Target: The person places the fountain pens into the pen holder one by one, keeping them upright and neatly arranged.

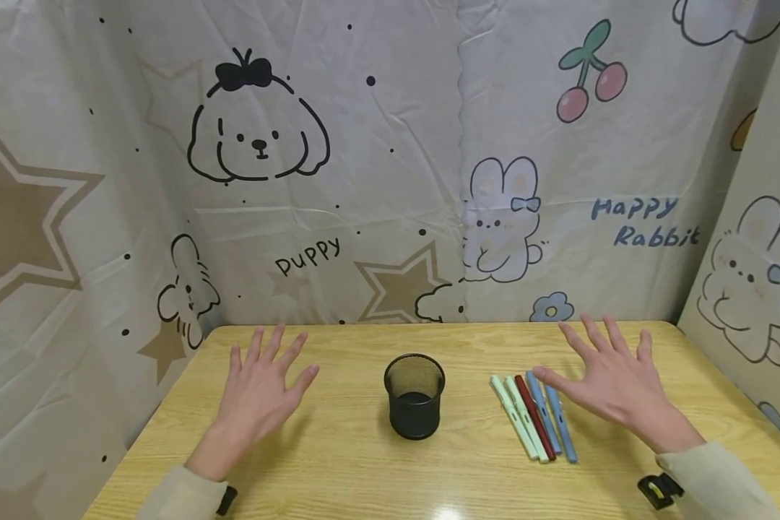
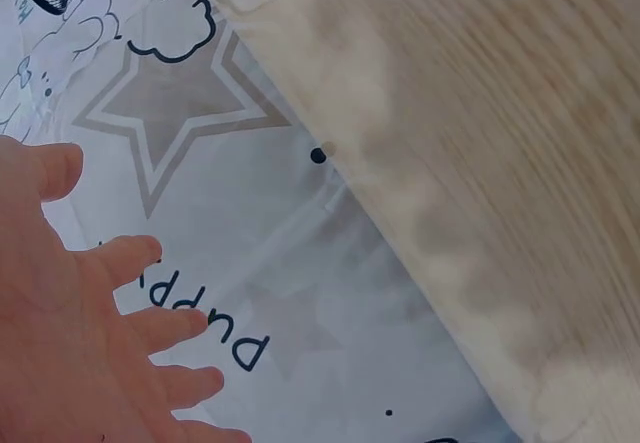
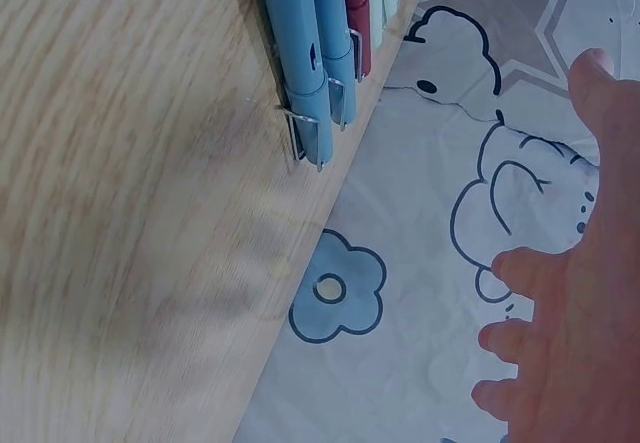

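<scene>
At the left of the head view, the bare left hand point(image 1: 256, 393), extended from a light beige sleeve point(image 1: 183, 495), is held with fingers straight and spread wide, gripping nothing. Just right of centre, a black, cylindrical mesh cup point(image 1: 414, 420) is found standing upright on the light wood-grain bench point(image 1: 338, 480). To its right, five slim pens are laid side by side, slanted down to the right: two pale green pens point(image 1: 514, 418), one dark red pen point(image 1: 536, 417) and two blue pens point(image 1: 562, 425). At the right, the bare right hand point(image 1: 614, 379) is likewise held wide, fingers splayed; its thumb is seen over the blue pens' upper ends, while a gap from them is shown in the right wrist view. Across the upper frame, a white cloth point(image 1: 390, 180) is hung, printed with cartoon animals, stars and lettering.
</scene>
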Demonstrator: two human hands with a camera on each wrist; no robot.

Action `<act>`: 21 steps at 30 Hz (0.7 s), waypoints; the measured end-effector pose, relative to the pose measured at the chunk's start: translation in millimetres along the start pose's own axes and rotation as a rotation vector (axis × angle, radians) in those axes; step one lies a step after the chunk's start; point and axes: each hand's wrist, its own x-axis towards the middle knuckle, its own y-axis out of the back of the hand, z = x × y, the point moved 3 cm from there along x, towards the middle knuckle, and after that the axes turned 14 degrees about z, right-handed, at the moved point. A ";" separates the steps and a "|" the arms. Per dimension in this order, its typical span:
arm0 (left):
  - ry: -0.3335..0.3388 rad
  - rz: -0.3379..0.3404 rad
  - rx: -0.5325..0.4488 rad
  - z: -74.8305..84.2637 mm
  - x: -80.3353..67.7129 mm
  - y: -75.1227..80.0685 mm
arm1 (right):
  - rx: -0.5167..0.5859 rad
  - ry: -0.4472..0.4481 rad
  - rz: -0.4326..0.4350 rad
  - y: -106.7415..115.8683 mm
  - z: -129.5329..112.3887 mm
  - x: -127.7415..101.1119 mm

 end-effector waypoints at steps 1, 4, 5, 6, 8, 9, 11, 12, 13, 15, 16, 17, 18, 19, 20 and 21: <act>-0.002 0.000 -0.001 0.3 0.5 0.5 | -0.002 0.001 0.002 0.3 0.3 0.0; -0.004 -0.003 -0.007 1.3 1.2 1.5 | -0.006 0.001 0.004 1.9 1.0 -0.9; -0.004 -0.002 -0.010 1.5 1.0 1.9 | -0.005 0.001 0.003 2.5 1.0 -1.3; -0.003 -0.002 -0.012 1.8 0.6 2.2 | -0.004 0.001 0.003 3.3 0.7 -1.7; -0.002 -0.002 -0.014 1.6 -0.6 2.6 | -0.001 0.003 0.002 4.4 0.0 -2.5; -0.002 -0.001 -0.013 1.4 -1.3 2.8 | 0.002 0.004 0.003 4.9 -0.4 -2.7; 0.003 -0.003 -0.011 0.9 -3.3 3.4 | 0.005 0.009 0.004 6.0 -1.6 -3.2; 0.004 -0.005 -0.010 0.7 -4.3 3.7 | 0.006 0.011 0.007 6.4 -2.1 -3.7; 0.005 -0.006 -0.010 0.5 -5.2 3.9 | 0.009 0.013 0.009 7.0 -2.6 -4.3; 0.003 -0.006 -0.011 0.8 -6.8 4.7 | 0.014 0.015 0.015 8.2 -3.4 -5.9; 0.003 -0.008 -0.013 1.2 -7.7 5.2 | 0.016 0.017 0.019 8.8 -4.0 -6.9; 0.002 -0.008 -0.014 1.5 -8.4 5.5 | 0.017 0.020 0.024 9.3 -4.5 -7.9; -0.001 -0.006 -0.013 1.8 -9.0 5.6 | 0.019 0.021 0.025 9.9 -5.3 -8.9; -0.004 -0.005 -0.013 2.2 -9.5 5.8 | 0.022 0.021 0.028 10.6 -5.9 -10.0; -0.005 -0.004 -0.013 2.7 -10.0 6.1 | 0.024 0.021 0.029 11.2 -6.5 -11.0; -0.007 -0.004 -0.015 3.1 -10.5 6.2 | 0.026 0.020 0.030 11.8 -6.9 -11.8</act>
